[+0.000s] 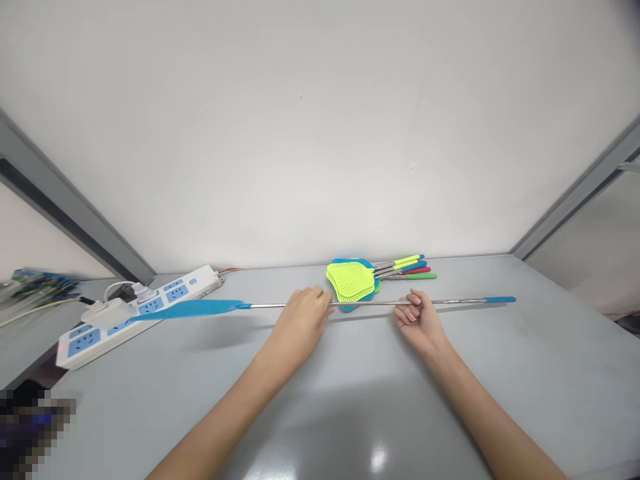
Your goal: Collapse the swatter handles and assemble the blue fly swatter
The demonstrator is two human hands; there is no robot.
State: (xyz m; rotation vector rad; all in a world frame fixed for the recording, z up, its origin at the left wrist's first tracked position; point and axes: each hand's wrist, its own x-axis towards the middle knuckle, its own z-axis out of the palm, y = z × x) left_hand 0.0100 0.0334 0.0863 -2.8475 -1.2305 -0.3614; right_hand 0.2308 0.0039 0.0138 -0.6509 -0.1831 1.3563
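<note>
**While the left hand point(299, 330) and right hand point(420, 321) close on a blue fly swatter point(190, 309), its head crosses a power strip point(170, 293)**

Both hands grip the steel shaft point(450, 302) just above the counter point(500, 380). The white strip lies at nine o'clock, and a pile of yellow-green and blue swatters point(351, 281) sits just behind the shaft at twelve o'clock.
</note>
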